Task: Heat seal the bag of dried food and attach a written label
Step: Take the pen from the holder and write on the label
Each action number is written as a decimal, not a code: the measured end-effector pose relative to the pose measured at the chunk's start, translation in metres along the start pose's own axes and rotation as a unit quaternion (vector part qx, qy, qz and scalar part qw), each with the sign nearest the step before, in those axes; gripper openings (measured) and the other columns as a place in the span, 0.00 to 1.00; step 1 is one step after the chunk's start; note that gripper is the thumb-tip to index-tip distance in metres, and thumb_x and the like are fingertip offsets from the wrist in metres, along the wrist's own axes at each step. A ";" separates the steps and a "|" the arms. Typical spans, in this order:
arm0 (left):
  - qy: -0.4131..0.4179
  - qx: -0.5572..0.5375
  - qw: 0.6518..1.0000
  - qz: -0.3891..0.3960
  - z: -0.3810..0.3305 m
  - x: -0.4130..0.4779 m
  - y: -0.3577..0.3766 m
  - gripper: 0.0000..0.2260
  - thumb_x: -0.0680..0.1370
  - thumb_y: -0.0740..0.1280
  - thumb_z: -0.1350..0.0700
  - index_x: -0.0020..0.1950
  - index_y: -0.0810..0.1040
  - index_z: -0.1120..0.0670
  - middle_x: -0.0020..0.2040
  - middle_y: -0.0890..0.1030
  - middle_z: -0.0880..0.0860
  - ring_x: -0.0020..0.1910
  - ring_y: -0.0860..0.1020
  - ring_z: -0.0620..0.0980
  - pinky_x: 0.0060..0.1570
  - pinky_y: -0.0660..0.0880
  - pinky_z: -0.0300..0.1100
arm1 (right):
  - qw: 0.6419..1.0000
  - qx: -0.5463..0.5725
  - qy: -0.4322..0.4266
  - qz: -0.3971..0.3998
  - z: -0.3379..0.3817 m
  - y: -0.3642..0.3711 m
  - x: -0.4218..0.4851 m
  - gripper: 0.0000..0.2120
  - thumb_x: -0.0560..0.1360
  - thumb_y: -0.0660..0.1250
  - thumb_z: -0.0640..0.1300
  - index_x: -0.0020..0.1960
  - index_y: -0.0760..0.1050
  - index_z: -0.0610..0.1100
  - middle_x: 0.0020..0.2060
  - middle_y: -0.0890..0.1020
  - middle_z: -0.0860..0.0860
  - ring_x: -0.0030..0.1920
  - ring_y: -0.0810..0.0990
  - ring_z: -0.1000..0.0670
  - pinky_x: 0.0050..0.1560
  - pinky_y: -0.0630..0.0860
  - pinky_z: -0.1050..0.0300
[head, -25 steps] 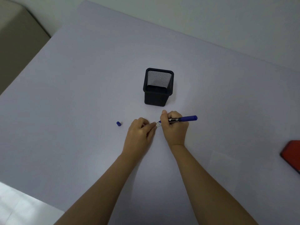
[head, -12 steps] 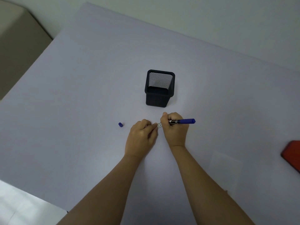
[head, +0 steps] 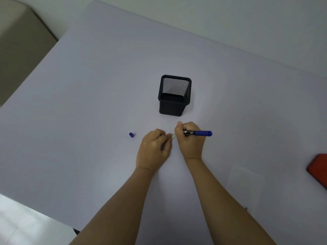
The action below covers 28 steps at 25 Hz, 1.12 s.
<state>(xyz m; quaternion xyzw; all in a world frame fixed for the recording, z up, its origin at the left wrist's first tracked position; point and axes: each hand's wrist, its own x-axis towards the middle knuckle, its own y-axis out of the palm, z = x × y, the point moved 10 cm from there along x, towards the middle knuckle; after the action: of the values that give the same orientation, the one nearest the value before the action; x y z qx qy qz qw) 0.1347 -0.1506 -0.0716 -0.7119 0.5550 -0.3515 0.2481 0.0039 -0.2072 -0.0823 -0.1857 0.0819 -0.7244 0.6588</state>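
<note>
Pale lilac table (head: 88, 103), left hand (head: 154, 149) pinching label (head: 173, 135), right hand (head: 191, 142) gripping marker (head: 200, 133)

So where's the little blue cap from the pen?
Find the black mesh pen cup standing in the middle of the pale table. Nearer you, both hands work on a small label; the cap lies alone just beyond the left hand. It is a tiny blue stub, touching nothing.

A pale lilac table (head: 88, 103) fills the scene. On it stand a black mesh holder (head: 174, 105) at centre, a blue cap (head: 131, 134) to its near left, and a red object (head: 318, 169) at the right edge.
</note>
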 end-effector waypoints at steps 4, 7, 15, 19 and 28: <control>-0.003 -0.008 1.000 0.001 0.001 -0.001 -0.001 0.09 0.74 0.65 0.56 0.44 0.83 0.59 0.39 0.79 0.54 0.34 0.76 0.52 0.36 0.75 0.42 | 1.000 -0.007 -0.005 0.005 0.000 0.001 -0.001 0.17 0.74 0.63 0.42 0.28 0.66 0.43 0.25 0.70 0.50 0.29 0.70 0.52 0.30 0.67 0.67; -0.004 -0.006 1.000 0.004 0.000 -0.001 0.000 0.10 0.74 0.65 0.55 0.44 0.83 0.59 0.39 0.79 0.54 0.34 0.76 0.52 0.37 0.75 0.42 | 1.000 -0.004 -0.020 0.017 0.003 0.004 -0.002 0.17 0.74 0.62 0.44 0.27 0.67 0.43 0.25 0.70 0.53 0.28 0.70 0.57 0.31 0.67 0.71; 0.001 -0.003 1.000 0.006 0.000 -0.001 0.000 0.10 0.74 0.65 0.55 0.45 0.83 0.59 0.39 0.79 0.54 0.34 0.77 0.51 0.36 0.76 0.43 | 1.000 -0.011 -0.021 -0.001 0.003 0.001 -0.001 0.19 0.73 0.61 0.47 0.28 0.68 0.37 0.25 0.71 0.49 0.28 0.70 0.49 0.30 0.69 0.61; -0.001 -0.006 1.000 0.010 0.001 0.000 0.002 0.10 0.75 0.64 0.55 0.45 0.83 0.59 0.39 0.79 0.54 0.35 0.76 0.52 0.37 0.76 0.42 | 1.000 -0.003 -0.016 0.000 0.004 0.000 -0.002 0.16 0.73 0.61 0.47 0.28 0.67 0.43 0.25 0.70 0.52 0.27 0.69 0.52 0.30 0.69 0.64; 0.004 -0.003 1.000 0.004 0.000 -0.001 0.000 0.10 0.75 0.65 0.55 0.44 0.83 0.59 0.39 0.79 0.54 0.34 0.76 0.52 0.36 0.75 0.43 | 0.999 -0.022 -0.027 0.012 0.004 0.003 -0.002 0.19 0.73 0.60 0.47 0.28 0.69 0.37 0.25 0.71 0.47 0.29 0.70 0.48 0.30 0.69 0.60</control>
<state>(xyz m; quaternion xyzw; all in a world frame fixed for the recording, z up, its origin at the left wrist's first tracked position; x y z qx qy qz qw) 0.1343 -0.1494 -0.0721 -0.7091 0.5600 -0.3513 0.2453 0.0082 -0.2047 -0.0802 -0.2183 0.0822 -0.7092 0.6653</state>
